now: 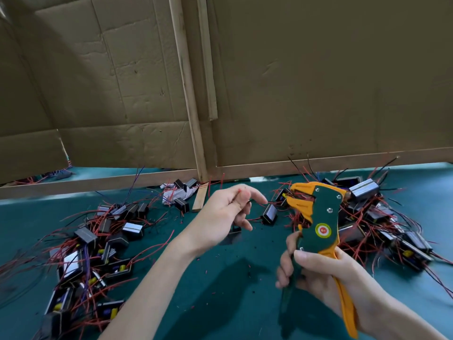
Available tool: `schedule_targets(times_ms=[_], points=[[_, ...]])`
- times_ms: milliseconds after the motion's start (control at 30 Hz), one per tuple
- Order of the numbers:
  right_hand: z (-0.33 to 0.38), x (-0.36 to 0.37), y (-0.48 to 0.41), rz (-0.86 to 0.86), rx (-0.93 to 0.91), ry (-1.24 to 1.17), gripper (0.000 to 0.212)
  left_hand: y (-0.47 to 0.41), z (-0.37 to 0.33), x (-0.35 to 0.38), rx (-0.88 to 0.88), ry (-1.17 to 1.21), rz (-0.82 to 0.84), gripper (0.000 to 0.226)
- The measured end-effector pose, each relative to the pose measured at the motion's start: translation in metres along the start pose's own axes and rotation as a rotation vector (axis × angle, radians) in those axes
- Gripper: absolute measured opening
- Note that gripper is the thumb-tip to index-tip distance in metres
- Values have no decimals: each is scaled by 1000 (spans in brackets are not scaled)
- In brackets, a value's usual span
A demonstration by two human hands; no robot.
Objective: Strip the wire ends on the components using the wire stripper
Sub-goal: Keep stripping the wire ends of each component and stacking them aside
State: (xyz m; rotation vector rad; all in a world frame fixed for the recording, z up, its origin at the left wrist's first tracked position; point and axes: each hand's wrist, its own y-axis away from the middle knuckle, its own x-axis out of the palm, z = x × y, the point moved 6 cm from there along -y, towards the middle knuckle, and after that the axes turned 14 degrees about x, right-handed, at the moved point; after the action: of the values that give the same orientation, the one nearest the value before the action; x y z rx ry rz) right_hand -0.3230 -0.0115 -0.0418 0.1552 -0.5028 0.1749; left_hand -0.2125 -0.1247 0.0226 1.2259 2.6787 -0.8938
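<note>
Head view: the right hand [318, 273] grips the handles of the wire stripper [322, 217], held upright above the green table [220, 298], its jaws parted. The left hand [226, 208] pinches a thin red wire [241, 192] between thumb and forefinger, other fingers loose; components [98, 244] lie heaped on both sides

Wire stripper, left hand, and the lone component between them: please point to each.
wire stripper [321, 217]: head view, green body above the round label.
left hand [229, 211]: head view, middle of the hand.
lone component [269, 213]: head view, its pale top face.
</note>
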Motion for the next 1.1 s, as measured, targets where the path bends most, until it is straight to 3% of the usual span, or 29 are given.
schedule_targets(times_ms=[100,200,367,500,667,800,1100], points=[[-2,1,-2,-45,23,-43,42,2,4,2,20,-123,26,21],[-5,3,-5,-84,48,-34,37,5,14,-1,-8,-177,-77,18],[-8,-2,-7,-110,84,-23,38,4,8,2,66,-404,-51,30],[-8,-2,-6,-79,81,-17,44,3,-6,6,128,-452,-47,31],[-4,-1,-7,-70,64,-33,38,3,-15,1,154,-322,-173,36],[-3,-1,-5,-48,50,-43,40,3,-14,2,110,-154,-188,14],[-7,4,1,75,82,59,33,1,-15,8,94,-121,-72,10]])
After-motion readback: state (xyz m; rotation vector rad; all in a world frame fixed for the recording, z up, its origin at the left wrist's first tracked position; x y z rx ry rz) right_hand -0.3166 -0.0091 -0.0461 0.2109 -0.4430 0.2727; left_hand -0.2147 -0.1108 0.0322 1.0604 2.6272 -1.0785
